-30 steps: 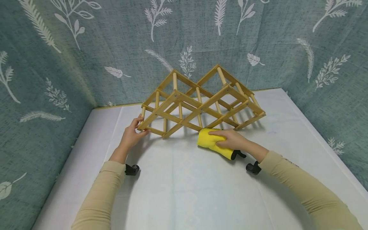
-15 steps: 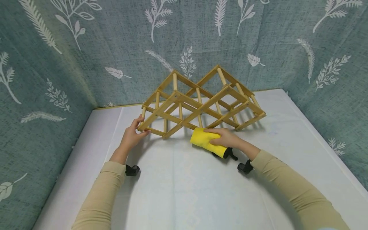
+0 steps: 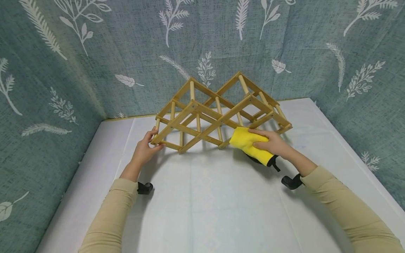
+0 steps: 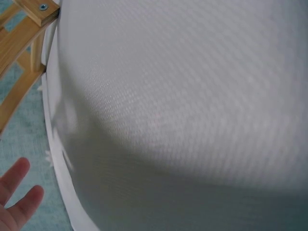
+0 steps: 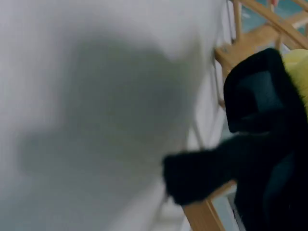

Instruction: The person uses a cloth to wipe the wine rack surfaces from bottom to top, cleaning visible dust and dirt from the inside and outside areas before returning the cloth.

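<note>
A wooden lattice wine rack (image 3: 202, 134) of slats and dowels stands across the back, two peaks up. My left hand (image 3: 145, 150) holds its lower left corner, thumb in front and fingers by the end dowel. Two fingertips (image 4: 26, 204) show at the lower left of the left wrist view. My right hand (image 3: 273, 143) grips a soft yellow cloth bundle (image 3: 246, 138) with a black end and a dangling black strap. The bundle overlaps the rack's lower right front. Up close in the right wrist view, its black part (image 5: 240, 154) is blurred; the fingers are hidden there.
White cloth covers the table (image 3: 202, 211). Blue-green fabric (image 3: 142, 52) with white leaf prints hangs at the back and both sides. Small black devices (image 3: 145, 188) sit at both wrists.
The right hand first shifted the yellow bundle left, then moved it right and up toward the rack, its shadow now apart below. The left hand and rack stay put.
</note>
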`<state>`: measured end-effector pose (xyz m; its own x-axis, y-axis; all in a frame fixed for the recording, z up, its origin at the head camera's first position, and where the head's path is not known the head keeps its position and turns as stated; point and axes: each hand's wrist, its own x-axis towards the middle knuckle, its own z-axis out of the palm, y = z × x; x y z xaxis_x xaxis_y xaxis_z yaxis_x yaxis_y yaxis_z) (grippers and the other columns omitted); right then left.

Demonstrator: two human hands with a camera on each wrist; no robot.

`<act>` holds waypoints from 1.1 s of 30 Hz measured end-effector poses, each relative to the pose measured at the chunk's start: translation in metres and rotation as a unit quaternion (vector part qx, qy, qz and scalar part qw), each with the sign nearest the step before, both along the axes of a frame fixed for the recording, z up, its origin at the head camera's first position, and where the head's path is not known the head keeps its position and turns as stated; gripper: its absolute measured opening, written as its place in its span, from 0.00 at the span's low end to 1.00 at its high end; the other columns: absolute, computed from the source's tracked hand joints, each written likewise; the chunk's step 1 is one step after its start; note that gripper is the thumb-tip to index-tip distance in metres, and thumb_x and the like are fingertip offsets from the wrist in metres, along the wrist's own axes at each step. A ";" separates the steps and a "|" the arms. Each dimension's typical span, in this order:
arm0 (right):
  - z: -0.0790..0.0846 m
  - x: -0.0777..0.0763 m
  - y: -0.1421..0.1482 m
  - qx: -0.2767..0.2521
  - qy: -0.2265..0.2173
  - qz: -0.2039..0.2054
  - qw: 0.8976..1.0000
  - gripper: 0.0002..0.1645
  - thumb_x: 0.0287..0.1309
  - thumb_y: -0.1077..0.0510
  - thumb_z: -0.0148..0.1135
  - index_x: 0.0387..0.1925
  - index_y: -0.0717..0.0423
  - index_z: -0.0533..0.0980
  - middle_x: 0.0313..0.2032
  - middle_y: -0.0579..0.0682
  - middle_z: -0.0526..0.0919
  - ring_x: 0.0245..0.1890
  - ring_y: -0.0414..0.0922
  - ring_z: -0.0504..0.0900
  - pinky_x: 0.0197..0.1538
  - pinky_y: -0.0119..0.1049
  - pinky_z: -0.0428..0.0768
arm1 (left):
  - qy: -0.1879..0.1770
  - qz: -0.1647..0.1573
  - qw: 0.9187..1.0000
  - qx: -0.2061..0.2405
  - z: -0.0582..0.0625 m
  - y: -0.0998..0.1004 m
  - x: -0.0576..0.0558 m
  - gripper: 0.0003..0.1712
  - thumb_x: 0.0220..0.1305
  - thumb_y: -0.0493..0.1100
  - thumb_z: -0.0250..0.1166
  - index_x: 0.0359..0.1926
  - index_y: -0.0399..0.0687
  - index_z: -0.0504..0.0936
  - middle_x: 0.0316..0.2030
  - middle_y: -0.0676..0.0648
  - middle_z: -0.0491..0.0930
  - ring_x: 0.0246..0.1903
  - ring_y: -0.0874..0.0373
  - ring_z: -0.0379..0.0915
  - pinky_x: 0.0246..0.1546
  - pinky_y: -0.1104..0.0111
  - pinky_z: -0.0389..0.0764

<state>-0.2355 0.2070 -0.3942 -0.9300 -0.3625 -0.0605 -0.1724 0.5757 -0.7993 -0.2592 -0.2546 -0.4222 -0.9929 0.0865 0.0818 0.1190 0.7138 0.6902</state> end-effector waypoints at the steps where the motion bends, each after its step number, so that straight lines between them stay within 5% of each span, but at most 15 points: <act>1: 0.004 0.001 0.006 -0.001 0.002 -0.004 1.000 0.34 0.59 0.46 0.57 0.66 0.46 0.62 0.66 0.59 0.59 0.41 0.47 0.73 0.39 0.36 0.72 | -0.001 0.000 1.000 0.000 0.000 0.000 0.000 0.37 0.57 0.44 0.65 0.65 0.46 0.60 0.70 0.53 0.48 0.63 0.38 0.55 0.59 0.47 0.60; 10: 0.040 0.010 0.048 -0.027 -0.008 -0.068 0.997 0.36 0.60 0.47 0.56 0.68 0.49 0.58 0.64 0.60 0.61 0.36 0.39 0.75 0.34 0.31 0.76 | 0.000 -0.003 1.000 0.005 -0.001 -0.001 -0.001 0.37 0.57 0.44 0.66 0.65 0.46 0.60 0.70 0.52 0.48 0.62 0.38 0.56 0.58 0.47 0.61; 14: 0.052 0.014 0.065 -0.037 -0.005 -0.106 0.994 0.36 0.61 0.48 0.56 0.68 0.46 0.57 0.57 0.58 0.68 0.29 0.37 0.76 0.29 0.33 0.77 | -0.003 -0.003 1.000 0.003 -0.002 -0.001 -0.002 0.37 0.57 0.45 0.66 0.65 0.47 0.60 0.70 0.52 0.48 0.62 0.38 0.57 0.58 0.47 0.61; 18: 0.055 0.020 0.071 -0.052 0.001 -0.095 0.994 0.37 0.61 0.49 0.55 0.69 0.46 0.55 0.46 0.54 0.73 0.27 0.39 0.77 0.27 0.35 0.78 | -0.009 0.004 1.000 -0.001 -0.002 -0.002 -0.001 0.38 0.56 0.47 0.66 0.65 0.48 0.60 0.70 0.53 0.47 0.62 0.38 0.57 0.58 0.47 0.61; 22: 0.042 0.023 0.055 -0.043 -0.016 -0.040 0.998 0.36 0.61 0.49 0.56 0.68 0.47 0.57 0.45 0.58 0.74 0.21 0.43 0.75 0.25 0.37 0.77 | -0.009 0.007 1.000 0.002 -0.001 -0.004 0.001 0.38 0.57 0.46 0.66 0.65 0.47 0.60 0.70 0.53 0.47 0.62 0.39 0.56 0.58 0.47 0.61; 27: 0.011 0.017 0.019 -0.006 -0.025 0.040 0.999 0.35 0.59 0.48 0.58 0.66 0.48 0.61 0.58 0.64 0.68 0.16 0.41 0.71 0.26 0.36 0.75 | -0.001 0.000 1.000 0.003 0.000 -0.004 0.001 0.37 0.57 0.44 0.66 0.65 0.46 0.60 0.70 0.52 0.47 0.62 0.39 0.57 0.59 0.48 0.61; 33: -0.020 0.005 -0.030 0.003 -0.020 0.091 0.996 0.33 0.58 0.49 0.59 0.65 0.47 0.64 0.59 0.60 0.70 0.13 0.39 0.66 0.23 0.34 0.71 | 0.001 -0.004 1.000 0.006 0.000 -0.001 0.001 0.37 0.57 0.44 0.66 0.65 0.46 0.60 0.70 0.52 0.48 0.62 0.40 0.58 0.59 0.48 0.61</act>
<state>-0.2302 0.1769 -0.4137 -0.8462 -0.5236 -0.0989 -0.2416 0.5425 -0.8046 -0.2585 -0.2552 -0.4218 -0.9919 0.0940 0.0855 0.1270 0.7043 0.6984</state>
